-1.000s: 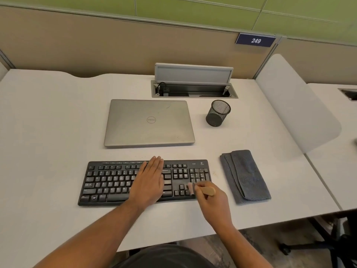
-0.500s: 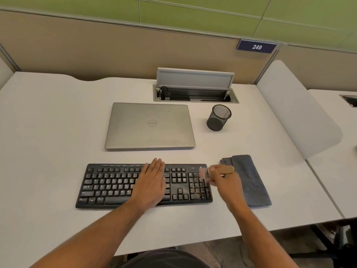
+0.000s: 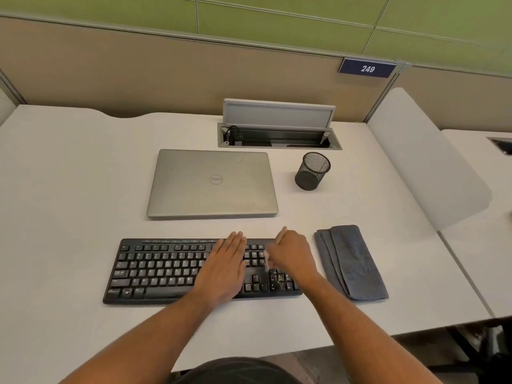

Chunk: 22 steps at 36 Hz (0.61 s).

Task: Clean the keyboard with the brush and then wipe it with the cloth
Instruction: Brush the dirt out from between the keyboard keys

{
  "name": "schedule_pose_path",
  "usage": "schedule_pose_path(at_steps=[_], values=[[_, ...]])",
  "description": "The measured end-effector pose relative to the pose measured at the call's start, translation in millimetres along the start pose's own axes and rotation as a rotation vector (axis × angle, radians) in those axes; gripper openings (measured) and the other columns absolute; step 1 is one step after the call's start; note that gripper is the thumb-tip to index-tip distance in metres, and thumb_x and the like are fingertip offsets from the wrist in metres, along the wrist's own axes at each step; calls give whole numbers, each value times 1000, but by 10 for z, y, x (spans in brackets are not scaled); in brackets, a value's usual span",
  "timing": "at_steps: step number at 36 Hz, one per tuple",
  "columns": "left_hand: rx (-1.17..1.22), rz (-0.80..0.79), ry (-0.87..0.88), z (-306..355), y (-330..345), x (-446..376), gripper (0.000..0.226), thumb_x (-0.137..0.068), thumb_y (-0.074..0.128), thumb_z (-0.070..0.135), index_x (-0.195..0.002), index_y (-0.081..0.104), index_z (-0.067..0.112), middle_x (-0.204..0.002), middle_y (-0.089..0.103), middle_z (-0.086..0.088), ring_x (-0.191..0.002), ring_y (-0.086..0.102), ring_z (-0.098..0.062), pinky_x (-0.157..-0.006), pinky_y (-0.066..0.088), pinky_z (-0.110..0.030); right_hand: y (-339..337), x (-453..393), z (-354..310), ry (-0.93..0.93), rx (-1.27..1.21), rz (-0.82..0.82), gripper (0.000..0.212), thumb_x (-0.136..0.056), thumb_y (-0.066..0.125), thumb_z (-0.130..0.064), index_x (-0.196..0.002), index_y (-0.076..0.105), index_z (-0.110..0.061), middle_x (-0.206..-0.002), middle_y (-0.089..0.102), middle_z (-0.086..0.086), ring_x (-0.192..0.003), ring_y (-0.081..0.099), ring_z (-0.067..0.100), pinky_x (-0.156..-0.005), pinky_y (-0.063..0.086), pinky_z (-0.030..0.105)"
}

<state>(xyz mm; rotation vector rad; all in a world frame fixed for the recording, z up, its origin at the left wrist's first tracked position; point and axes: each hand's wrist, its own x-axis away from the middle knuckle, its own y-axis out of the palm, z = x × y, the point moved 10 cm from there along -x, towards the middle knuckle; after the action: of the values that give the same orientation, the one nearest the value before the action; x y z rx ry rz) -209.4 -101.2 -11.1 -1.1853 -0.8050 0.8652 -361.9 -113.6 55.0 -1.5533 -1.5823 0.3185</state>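
A black keyboard [image 3: 155, 270] lies near the front edge of the white desk [image 3: 69, 176]. My left hand [image 3: 224, 267] rests flat on its middle keys with straight fingers. My right hand [image 3: 293, 256] grips a small wooden-handled brush [image 3: 280, 235] above the number pad; the handle sticks up past my knuckles and the pale bristles [image 3: 266, 260] are blurred against the keys. A folded grey cloth [image 3: 352, 261] lies on the desk just right of the keyboard, untouched.
A shut silver laptop [image 3: 212, 184] sits behind the keyboard. A black mesh pen cup [image 3: 312, 174] stands to its right. An open cable box [image 3: 278, 134] is set in the desk at the back. A white divider panel [image 3: 426, 159] bounds the right side.
My right hand has carried the brush from the number pad's front edge out to its far right corner, then back left over the pad. My left hand has stayed flat on the keys.
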Motion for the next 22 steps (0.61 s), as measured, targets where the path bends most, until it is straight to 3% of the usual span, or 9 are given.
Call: schedule_pose_path(at_steps=[4, 8, 10, 13, 19, 22], values=[[4, 22, -8, -15, 12, -3, 65, -104, 7, 42, -161, 10, 12, -169, 6, -5, -156, 2, -18, -126, 1, -39, 35, -20, 61, 45, 98, -181, 23, -93, 60, -14, -84, 74, 2, -66, 76, 9, -61, 77, 19, -70, 66, 37], [33, 14, -7, -6, -8, -13, 65, -104, 9, 42, -162, 9, 12, -169, 3, -5, -156, 0, -17, -126, -1, -38, -330, -216, -54, -133, 35, 22, 24, -95, 61, -24, -79, 78, -21, -76, 77, -6, -74, 74, 10, -76, 61, 33], [25, 4, -7, -1, -15, -11, 64, -104, 10, 41, -162, 7, 13, -169, 1, -4, -156, -2, -16, -126, -2, -37, -310, -283, -73, -191, 5, -45, 11, -92, 73, -27, -82, 79, -27, -86, 77, -12, -84, 72, 7, -81, 58, 33], [24, 3, -8, -12, 2, -15, 64, -104, 9, 42, -162, 4, 14, -169, -2, -2, -156, -5, -15, -127, -2, -37, -243, -332, -9, -244, 90, -182, 11, -90, 78, -24, -80, 80, -26, -91, 78, -15, -85, 71, 4, -86, 59, 37], [25, 9, -11, -23, 37, -15, 63, -105, 9, 43, -162, 6, 15, -169, 0, -2, -156, -4, -14, -126, -1, -37, -624, -434, 274, -225, 317, -183, 34, -88, 79, -18, -65, 68, -40, -91, 78, -15, -89, 70, 6, -86, 56, 35], [30, -4, -12, -22, 38, -13, 62, -106, 9, 43, -161, -1, 16, -167, -11, 0, -155, -10, -13, -125, -7, -36, -770, -447, 330, -187, 328, -126, 22, -89, 74, -15, -74, 73, -31, -89, 77, -13, -87, 69, 9, -77, 51, 28]])
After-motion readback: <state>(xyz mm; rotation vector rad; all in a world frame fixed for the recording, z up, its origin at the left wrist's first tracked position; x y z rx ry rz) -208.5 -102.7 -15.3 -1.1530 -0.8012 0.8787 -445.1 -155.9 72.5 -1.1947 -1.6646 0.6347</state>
